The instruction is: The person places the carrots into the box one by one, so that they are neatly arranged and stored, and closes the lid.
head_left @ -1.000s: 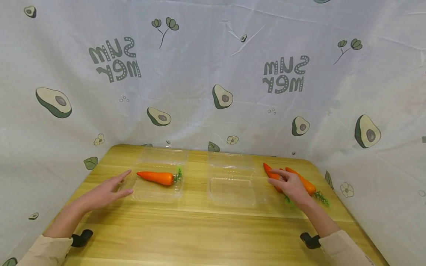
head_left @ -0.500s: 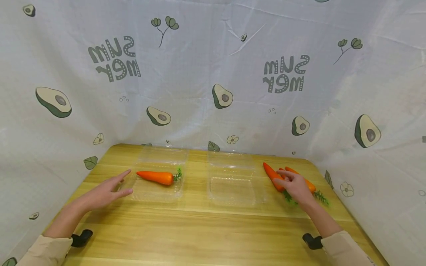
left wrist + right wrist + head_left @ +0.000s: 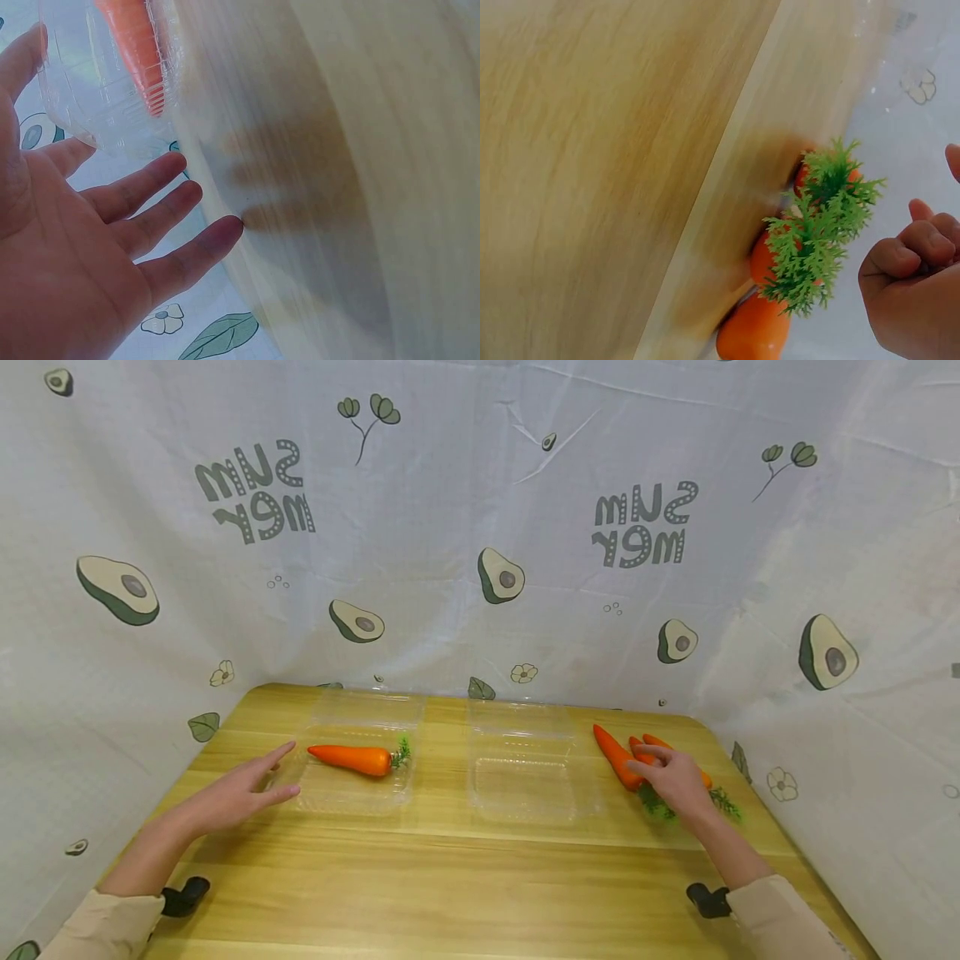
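Observation:
My left hand (image 3: 236, 793), fingers spread, is beside the left clear plastic clamshell box (image 3: 352, 802). An orange carrot (image 3: 352, 760) with a green top lies in that box, tip toward the hand; the left wrist view shows the carrot (image 3: 139, 52) through the clear wall. At the right, my right hand (image 3: 678, 785) hovers over a group of three carrots, thumb and index extended and the other fingers curled in. The leftmost carrot (image 3: 618, 760) is mostly exposed, while the hand partly covers the others. In the right wrist view, green carrot tops (image 3: 810, 247) show beside the hand (image 3: 915, 292).
A second clear clamshell box (image 3: 522, 810) stands open in the middle of the wooden table (image 3: 450, 893). Both lids lean back toward the curtain (image 3: 450, 510), which is printed with avocados. Black wrist mounts (image 3: 183, 897) are on both forearms.
My right hand has shifted slightly to the right across the carrots, uncovering more of the leftmost one. My left hand and the carrot in the left box have stayed in place.

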The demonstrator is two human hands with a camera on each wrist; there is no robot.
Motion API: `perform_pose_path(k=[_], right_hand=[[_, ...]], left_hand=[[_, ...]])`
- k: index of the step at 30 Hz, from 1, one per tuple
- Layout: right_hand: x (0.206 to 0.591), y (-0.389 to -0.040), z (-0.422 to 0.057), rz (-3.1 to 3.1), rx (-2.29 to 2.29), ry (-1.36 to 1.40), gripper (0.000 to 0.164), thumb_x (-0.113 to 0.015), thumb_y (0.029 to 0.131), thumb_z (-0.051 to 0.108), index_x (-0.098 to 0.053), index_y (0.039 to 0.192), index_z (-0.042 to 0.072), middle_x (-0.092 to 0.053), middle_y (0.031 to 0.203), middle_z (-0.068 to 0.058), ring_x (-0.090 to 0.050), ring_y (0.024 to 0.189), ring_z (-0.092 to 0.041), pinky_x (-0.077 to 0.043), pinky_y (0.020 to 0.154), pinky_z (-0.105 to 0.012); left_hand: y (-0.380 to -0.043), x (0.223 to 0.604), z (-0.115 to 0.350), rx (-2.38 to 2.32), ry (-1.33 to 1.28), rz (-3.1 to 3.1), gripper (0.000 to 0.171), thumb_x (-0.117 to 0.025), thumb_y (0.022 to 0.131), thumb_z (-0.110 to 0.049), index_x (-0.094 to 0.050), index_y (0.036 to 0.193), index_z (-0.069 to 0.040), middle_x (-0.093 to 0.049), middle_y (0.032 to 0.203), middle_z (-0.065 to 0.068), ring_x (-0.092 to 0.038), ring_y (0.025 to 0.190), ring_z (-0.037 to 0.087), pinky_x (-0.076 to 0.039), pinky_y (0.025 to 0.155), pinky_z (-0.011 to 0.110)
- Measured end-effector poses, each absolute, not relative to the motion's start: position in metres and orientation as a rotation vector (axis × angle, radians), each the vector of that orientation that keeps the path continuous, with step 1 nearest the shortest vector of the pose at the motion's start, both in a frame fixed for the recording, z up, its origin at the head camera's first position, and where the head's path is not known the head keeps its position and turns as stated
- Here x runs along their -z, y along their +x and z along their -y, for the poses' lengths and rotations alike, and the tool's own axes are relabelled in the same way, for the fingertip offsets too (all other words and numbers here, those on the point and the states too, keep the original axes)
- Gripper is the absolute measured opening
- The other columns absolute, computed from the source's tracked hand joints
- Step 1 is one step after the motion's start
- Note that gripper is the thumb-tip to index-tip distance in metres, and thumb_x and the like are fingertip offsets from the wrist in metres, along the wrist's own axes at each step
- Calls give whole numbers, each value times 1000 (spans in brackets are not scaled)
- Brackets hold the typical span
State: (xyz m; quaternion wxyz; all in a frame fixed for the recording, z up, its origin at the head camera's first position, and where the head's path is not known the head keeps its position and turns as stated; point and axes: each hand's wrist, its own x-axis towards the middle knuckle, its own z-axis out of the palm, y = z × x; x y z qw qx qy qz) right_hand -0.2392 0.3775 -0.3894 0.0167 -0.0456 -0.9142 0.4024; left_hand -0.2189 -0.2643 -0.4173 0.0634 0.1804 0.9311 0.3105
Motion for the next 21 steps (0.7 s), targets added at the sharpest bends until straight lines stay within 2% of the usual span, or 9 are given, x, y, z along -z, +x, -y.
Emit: perform_pose_path(k=[15,18,21], right_hand=[[397,-247,-384,2895,-1126,-199,60,-67,95,31,-55,138,-10,-32,57,6,-30,47,-9,-31,47,-26],[398,-248,-386,2919,-1089,-218,62,-68,95,32,-54,137,-11,-36,56,6,-31,48,-9,-32,49,-26],[399,-249,-387,2941,-1055,-230,63,-68,94,33,-54,137,-12,-47,58,4,-30,49,-9,-33,50,-27]], left_hand=[[-218,417,264,-930,532,-2820,81,-58,102,-43,-19,160,-2,-35,151,38,-40,135,57,-37,100,71],[-219,417,264,-926,529,-2822,81,-58,102,-43,-20,160,-2,-37,150,38,-40,135,57,-38,100,71],[-219,417,264,-924,524,-2823,82,-58,102,-44,-19,161,-2,-37,150,39,-40,135,57,-38,100,71]])
